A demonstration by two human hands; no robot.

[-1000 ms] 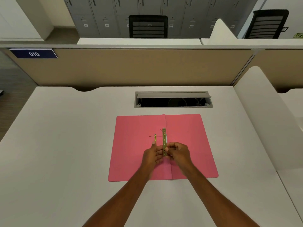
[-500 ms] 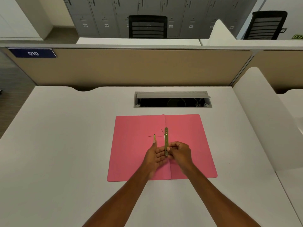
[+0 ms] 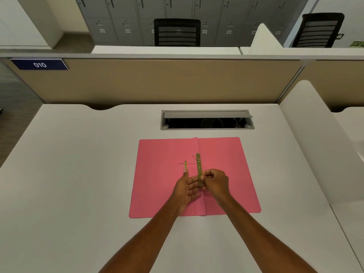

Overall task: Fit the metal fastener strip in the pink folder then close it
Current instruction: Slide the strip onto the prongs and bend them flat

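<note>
The pink folder [image 3: 157, 184] lies open and flat on the white desk [image 3: 78, 174], its centre crease running away from me. My right hand [image 3: 215, 183] pinches the lower end of the gold metal fastener strip [image 3: 199, 166], which points away from me just above the crease. My left hand [image 3: 186, 189] is beside it with the palm turned towards the strip and the fingers reaching under it. Its thumb presses a thin gold prong piece [image 3: 185, 164], whose tip sticks out past the thumbnail. The rest of the prong piece is hidden by the hand.
An open cable tray [image 3: 206, 120] is sunk into the desk just beyond the folder. A tan partition [image 3: 157, 81] closes the far edge and a white divider [image 3: 315, 144] stands on the right. Bare desk lies left of the folder and in front of it.
The strip has shifted slightly right, over the crease, and my hands have moved a little apart. The folder has stayed in place.
</note>
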